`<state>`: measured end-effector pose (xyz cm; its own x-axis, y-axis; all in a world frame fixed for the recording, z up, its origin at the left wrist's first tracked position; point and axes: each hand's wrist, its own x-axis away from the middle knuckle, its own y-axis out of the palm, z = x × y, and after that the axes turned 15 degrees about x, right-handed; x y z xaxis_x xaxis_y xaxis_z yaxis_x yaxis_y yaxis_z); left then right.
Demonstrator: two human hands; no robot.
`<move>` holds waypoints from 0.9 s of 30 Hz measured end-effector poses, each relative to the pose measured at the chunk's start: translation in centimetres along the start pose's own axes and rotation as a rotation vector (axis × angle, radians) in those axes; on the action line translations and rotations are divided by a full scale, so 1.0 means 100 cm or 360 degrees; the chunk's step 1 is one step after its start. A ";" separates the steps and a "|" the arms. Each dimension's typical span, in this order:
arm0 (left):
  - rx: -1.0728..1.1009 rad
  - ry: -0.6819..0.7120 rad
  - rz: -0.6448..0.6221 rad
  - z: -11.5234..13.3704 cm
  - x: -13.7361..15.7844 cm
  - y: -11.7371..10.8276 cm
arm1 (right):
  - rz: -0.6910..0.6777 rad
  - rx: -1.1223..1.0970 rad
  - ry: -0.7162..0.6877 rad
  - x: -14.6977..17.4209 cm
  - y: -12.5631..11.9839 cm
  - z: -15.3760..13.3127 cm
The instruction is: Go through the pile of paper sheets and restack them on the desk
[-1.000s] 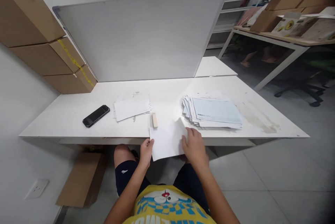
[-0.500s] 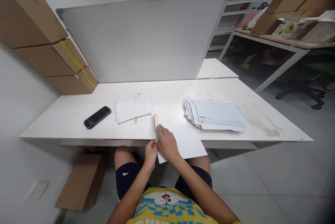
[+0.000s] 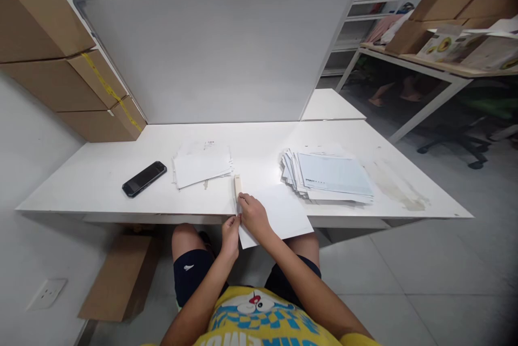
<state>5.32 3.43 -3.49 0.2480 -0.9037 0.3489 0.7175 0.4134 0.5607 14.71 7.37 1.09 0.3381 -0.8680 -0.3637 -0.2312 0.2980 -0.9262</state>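
Note:
A white sheet of paper (image 3: 281, 211) lies partly on the desk, its near edge jutting out over my lap. My left hand (image 3: 230, 233) is closed in a pinch at the sheet's lower left edge. Over the paper's left side, my right hand (image 3: 254, 216) has its fingers closed on the near part of a slim cream-coloured object (image 3: 237, 183), shaped like a stapler. That object lies along the paper's left edge and points away from me. My fingers hide its near end.
Left of my hands are a stack of white papers (image 3: 202, 168) and a black phone (image 3: 144, 178). A larger pile of papers (image 3: 338, 176) is to the right. A whiteboard (image 3: 218, 54) stands behind on the desk (image 3: 101, 173), beside stacked cardboard boxes (image 3: 93, 87). Another person's feet show under the far table.
The view has shifted slightly. Both hands stay at the paper's left edge, with the cream-coloured object still under my right fingers.

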 end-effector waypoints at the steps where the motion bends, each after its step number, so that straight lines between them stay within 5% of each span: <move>1: 0.0003 -0.0007 0.0010 0.002 0.001 0.002 | -0.0007 -0.0011 0.0005 -0.002 0.000 0.001; 8: 0.0032 -0.0115 -0.0028 0.013 0.021 0.004 | -0.0039 -0.0117 -0.0171 0.014 -0.015 0.015; 13: 0.0096 -0.0203 0.0047 0.020 0.052 -0.018 | -0.0122 -0.0263 -0.0471 0.089 -0.040 0.017; 16: 0.0173 -0.0328 -0.0027 0.021 0.068 -0.023 | -0.0049 -0.0261 -0.0472 0.133 -0.044 0.022; 22: -0.0094 -0.0422 -0.0486 0.024 0.071 0.012 | 0.0334 0.0027 -0.0016 0.170 -0.041 0.068; 27: -0.0582 0.0456 -0.0397 0.075 -0.001 0.043 | 0.0842 0.0365 0.0795 0.156 -0.054 0.136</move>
<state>3.51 6.18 4.55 0.1720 -0.9850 -0.0098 0.9451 0.1622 0.2837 33.67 -2.35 -0.97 -0.2305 -0.6469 -0.7269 -0.0338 0.7519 -0.6584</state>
